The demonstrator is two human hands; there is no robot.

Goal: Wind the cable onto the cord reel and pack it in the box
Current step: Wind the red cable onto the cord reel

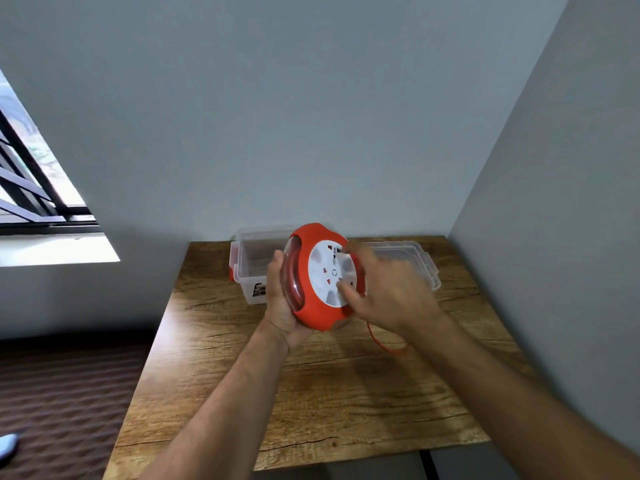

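while the left hand (282, 299) is gripping the reel (323, 277) above the table (242, 393), the right hand (388, 292) is pressing blurred fingers on its white face. cable (384, 344) tail is hanging loose; likely risk: snagging. box (249, 258) is sitting open behind.

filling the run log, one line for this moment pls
left hand holds reel | right hand on white face, blurred | cable loose on table | box open, lid beside

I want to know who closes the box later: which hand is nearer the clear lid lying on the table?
Right. The right hand hovers just in front of the lid; the left hand is across the reel.
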